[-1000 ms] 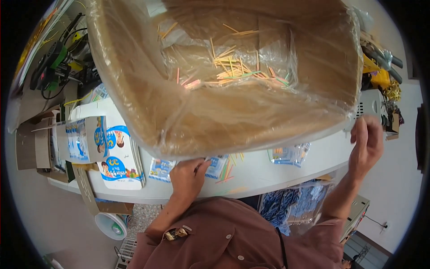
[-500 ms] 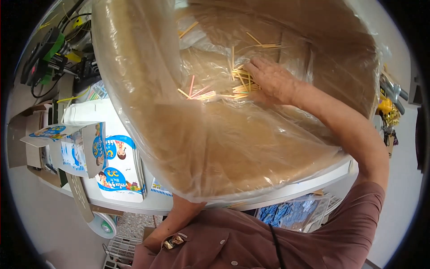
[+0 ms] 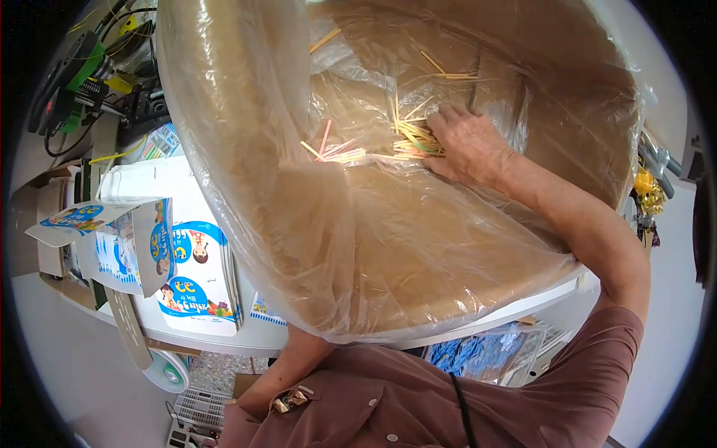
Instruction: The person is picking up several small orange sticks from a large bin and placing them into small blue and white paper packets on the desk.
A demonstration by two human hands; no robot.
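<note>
A large brown carton lined with clear plastic film [image 3: 448,246] lies open in front of me. Deep inside it, my right hand [image 3: 469,143] curls its fingers and thumb about the right end of a loose pile of thin yellow straws [image 3: 415,140]. A smaller cluster of pink and yellow straws [image 3: 340,154] lies left of that pile. A few stray yellow straws [image 3: 455,75] rest farther back on the film. My left forearm [image 3: 299,362] reaches up to the carton's near lower edge, where the carton and film hide the hand and its fingers.
A white table [image 3: 261,340] supports the carton. Flat printed white-and-blue packages [image 3: 200,299] and an open printed box [image 3: 131,250] sit at the left. Black stands with cables [image 3: 89,93] are at the far left. Below the table edge, a clear bag holds blue items [image 3: 478,355].
My right hand has shifted slightly right, and its fingers have closed in on the straw pile, which looks more bunched. The whole view has also shifted a little.
</note>
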